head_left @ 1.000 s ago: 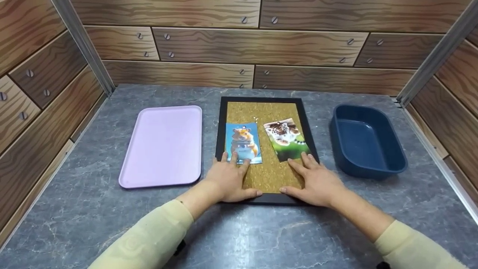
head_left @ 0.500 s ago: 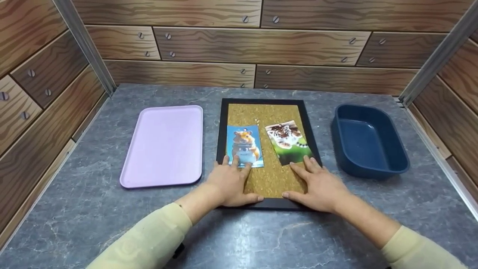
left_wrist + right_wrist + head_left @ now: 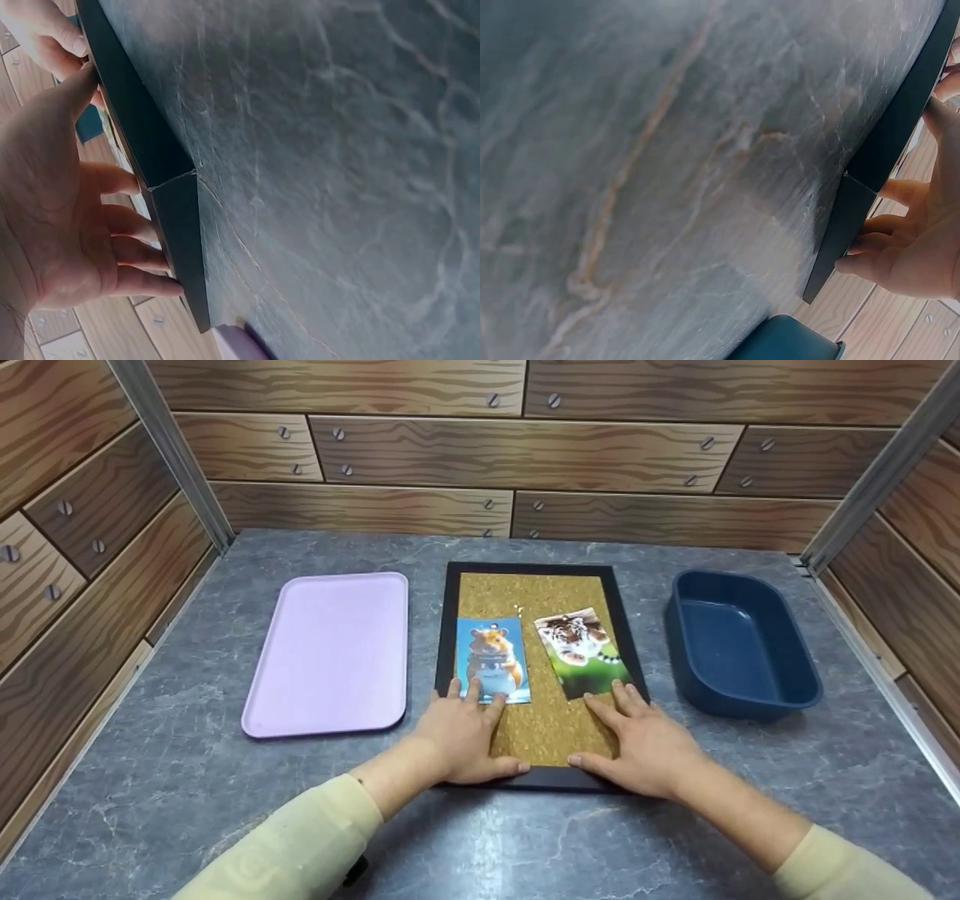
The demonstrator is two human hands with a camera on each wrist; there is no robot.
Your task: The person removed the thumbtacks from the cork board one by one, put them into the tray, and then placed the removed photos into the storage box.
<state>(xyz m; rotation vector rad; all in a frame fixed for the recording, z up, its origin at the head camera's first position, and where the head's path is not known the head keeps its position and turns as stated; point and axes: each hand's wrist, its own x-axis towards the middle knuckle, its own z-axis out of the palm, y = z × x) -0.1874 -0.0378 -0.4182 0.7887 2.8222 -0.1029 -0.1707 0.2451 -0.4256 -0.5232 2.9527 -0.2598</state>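
Observation:
A cork board (image 3: 555, 739) in a black frame lies flat on the table. Two pictures are on it: a hamster picture (image 3: 496, 656) on the left and a tilted tiger picture (image 3: 585, 652) on the right. My left hand (image 3: 461, 735) rests over the near left corner, fingers spread, fingertips on the lower part of the hamster picture and thumb on the near frame edge. Mirroring it, my right hand (image 3: 649, 746) rests over the near right corner, fingertips by the lower edge of the tiger picture. Both wrist views show straight fingers against the frame (image 3: 142, 120).
To the left lies a shallow lilac tray (image 3: 330, 652). On the right stands a deep dark blue container (image 3: 742, 652). Small pale pins (image 3: 517, 607) sit on the cork above the pictures. Wood-patterned walls (image 3: 480, 450) close off the back and sides.
The cork board, with both pictures, has slid a little toward the person under both hands. The tray and the container have stayed put.

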